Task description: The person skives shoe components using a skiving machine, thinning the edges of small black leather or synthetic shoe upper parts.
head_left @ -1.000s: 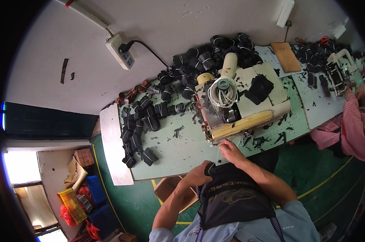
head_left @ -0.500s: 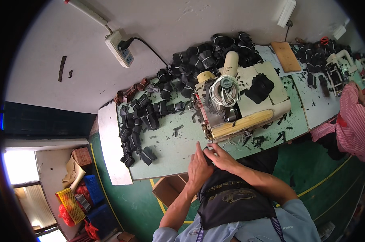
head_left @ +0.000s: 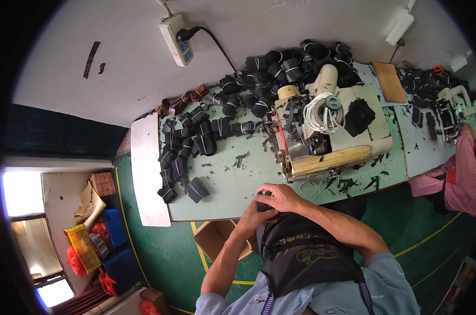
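Observation:
My left hand [head_left: 254, 217] and my right hand [head_left: 282, 198] meet at the table's near edge, in front of my dark apron. Between them is a small dark bundle [head_left: 264, 201], mostly covered by the fingers; its exact kind cannot be made out. The left fingers wrap it from below, while the right hand closes over its top. Just beyond the hands stands a cream sewing machine [head_left: 330, 160] with a coil of white cord [head_left: 318, 116] on it. A black piece of fabric [head_left: 360, 116] lies on its flat bed.
Bundles of black strips tied with white bands [head_left: 205, 143] cover the left and back of the green table [head_left: 227, 191]. Dark scraps [head_left: 348, 185] lie near the machine. Below is an open cardboard box [head_left: 209, 239]. A co-worker in a pink checked sleeve [head_left: 466, 176] sits at right.
My right hand has turned and come over the dark bundle, covering more of it. The left fingers, stretched upward before, are now curled round it. The whole view has shifted slightly.

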Demonstrator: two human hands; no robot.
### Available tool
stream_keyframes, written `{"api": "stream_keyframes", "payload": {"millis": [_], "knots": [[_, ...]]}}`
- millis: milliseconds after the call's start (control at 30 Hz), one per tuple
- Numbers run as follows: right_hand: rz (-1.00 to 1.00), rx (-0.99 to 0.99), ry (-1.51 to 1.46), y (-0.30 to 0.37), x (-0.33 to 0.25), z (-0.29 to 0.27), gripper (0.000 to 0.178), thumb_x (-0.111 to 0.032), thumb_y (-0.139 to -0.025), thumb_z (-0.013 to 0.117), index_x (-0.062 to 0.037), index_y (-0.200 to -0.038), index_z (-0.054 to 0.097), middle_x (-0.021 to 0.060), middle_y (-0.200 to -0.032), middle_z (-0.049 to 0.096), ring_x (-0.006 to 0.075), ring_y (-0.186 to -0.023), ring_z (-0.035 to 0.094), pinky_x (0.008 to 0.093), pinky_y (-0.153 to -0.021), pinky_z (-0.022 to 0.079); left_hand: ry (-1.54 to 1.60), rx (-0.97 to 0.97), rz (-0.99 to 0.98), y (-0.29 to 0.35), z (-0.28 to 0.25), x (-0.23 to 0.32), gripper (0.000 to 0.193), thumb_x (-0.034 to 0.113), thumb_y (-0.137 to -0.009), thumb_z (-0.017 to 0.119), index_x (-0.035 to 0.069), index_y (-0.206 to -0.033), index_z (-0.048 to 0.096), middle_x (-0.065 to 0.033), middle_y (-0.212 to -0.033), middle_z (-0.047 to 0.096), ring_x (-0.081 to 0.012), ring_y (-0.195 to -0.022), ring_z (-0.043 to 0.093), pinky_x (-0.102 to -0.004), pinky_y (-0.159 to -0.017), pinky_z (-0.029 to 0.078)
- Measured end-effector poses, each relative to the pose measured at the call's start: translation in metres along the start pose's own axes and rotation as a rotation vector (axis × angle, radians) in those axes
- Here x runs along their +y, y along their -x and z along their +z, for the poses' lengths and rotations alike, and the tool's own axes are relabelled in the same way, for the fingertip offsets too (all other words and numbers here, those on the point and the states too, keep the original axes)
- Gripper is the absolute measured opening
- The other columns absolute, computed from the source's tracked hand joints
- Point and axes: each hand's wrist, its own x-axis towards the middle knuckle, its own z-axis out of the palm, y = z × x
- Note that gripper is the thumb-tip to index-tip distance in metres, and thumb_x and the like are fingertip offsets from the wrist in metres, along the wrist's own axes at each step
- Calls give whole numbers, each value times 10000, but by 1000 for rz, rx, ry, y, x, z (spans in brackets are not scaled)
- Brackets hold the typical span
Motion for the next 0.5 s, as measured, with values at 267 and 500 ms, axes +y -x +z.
{"api": "stream_keyframes", "payload": {"millis": [267,500], "knots": [[374,12,-700,2,6,19,548,-164,-880,746,-1,-1298,431,121,-1010,623,179,-910,626,330,-766,544,359,119,139,-12,-30,-42,314,34,-936,657,-33,-1218,537,-157,-1139,657,-281,-999,695,-386,-848,601],[278,52,-655,-4,12,24,333,-148,-876,725,7,-1055,491,89,-956,593,164,-821,620,308,-687,563,340,119,160,-10,-39,-42,279,49,-938,662,-34,-1191,577,-128,-1113,667,-235,-1002,682,-372,-846,602]]}}
